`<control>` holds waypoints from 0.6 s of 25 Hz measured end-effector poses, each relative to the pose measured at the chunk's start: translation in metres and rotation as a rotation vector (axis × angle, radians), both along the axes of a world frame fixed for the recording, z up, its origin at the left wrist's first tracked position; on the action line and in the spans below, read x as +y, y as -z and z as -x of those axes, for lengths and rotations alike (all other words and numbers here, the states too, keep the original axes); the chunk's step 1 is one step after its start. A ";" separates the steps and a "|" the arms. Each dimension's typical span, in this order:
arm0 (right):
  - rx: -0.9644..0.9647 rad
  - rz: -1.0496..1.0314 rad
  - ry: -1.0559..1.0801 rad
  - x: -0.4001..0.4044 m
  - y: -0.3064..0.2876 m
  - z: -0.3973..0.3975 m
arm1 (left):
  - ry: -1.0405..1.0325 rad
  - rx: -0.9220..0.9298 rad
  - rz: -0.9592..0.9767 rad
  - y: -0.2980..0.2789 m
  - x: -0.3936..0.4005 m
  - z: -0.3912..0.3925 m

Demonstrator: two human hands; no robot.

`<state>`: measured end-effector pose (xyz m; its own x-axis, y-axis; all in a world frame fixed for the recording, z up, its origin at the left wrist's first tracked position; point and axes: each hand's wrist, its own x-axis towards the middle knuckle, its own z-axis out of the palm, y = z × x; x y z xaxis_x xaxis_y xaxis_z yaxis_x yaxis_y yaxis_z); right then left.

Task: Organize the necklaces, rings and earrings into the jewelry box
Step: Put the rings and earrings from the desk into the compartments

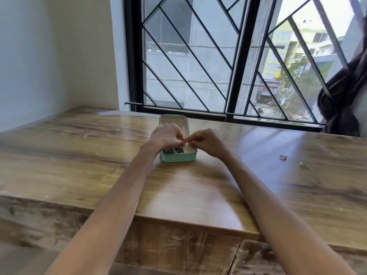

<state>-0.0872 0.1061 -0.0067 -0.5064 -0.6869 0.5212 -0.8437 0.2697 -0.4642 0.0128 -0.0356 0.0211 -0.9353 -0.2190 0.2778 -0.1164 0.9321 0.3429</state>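
Observation:
A small teal jewelry box (pixel 179 157) lies open on the wooden table, its lid (pixel 173 121) flat behind it toward the window. Dark jewelry fills two front compartments (pixel 173 151). Above the box, my left hand (pixel 165 136) and my right hand (pixel 206 141) meet fingertip to fingertip and pinch a tiny shiny piece of jewelry (pixel 186 143) between them; what kind it is cannot be told. A silver ring (pixel 283 157) and a small gold piece (pixel 303 165) lie loose on the table far to the right.
The wooden table (pixel 198 195) runs to a barred window (pixel 198 56) at the back and a white wall on the left. A dark bag (pixel 341 100) hangs at the right edge by the window.

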 end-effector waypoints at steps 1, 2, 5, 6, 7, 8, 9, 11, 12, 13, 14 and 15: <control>0.010 -0.005 0.000 -0.001 0.000 0.000 | -0.001 -0.013 0.011 0.000 0.000 0.000; 0.019 -0.009 -0.002 -0.001 0.000 0.000 | -0.003 -0.016 0.021 -0.001 -0.001 0.000; 0.057 -0.057 -0.017 -0.003 -0.001 -0.001 | -0.031 0.029 0.006 -0.002 -0.004 0.000; 0.072 -0.081 -0.027 -0.003 -0.002 -0.002 | -0.039 0.052 -0.010 -0.002 -0.005 0.000; 0.083 -0.106 -0.040 -0.004 -0.003 -0.003 | -0.042 0.060 -0.013 -0.002 -0.005 0.001; 0.086 -0.131 -0.054 -0.004 -0.004 -0.004 | -0.038 0.058 0.000 -0.001 -0.004 0.000; 0.087 -0.149 -0.066 -0.004 -0.005 -0.006 | -0.032 0.050 0.017 0.001 -0.004 0.000; 0.084 -0.149 -0.069 -0.001 -0.006 -0.007 | -0.019 0.058 0.038 0.001 -0.002 -0.002; 0.083 -0.128 -0.055 0.002 -0.007 -0.007 | -0.014 0.071 0.039 0.000 -0.002 -0.003; 0.087 -0.101 -0.035 0.005 -0.007 -0.006 | -0.009 0.089 0.037 -0.001 -0.002 -0.004; 0.100 -0.080 -0.016 0.008 -0.008 -0.005 | -0.001 0.106 0.034 -0.002 -0.002 -0.004; 0.116 -0.073 -0.003 0.011 -0.008 -0.004 | 0.012 0.115 0.031 -0.002 -0.002 -0.005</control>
<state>-0.0830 0.1172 0.0011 -0.4438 -0.7264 0.5247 -0.8912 0.2967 -0.3430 0.0176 -0.0376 0.0230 -0.8993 -0.1976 0.3901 -0.0667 0.9437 0.3241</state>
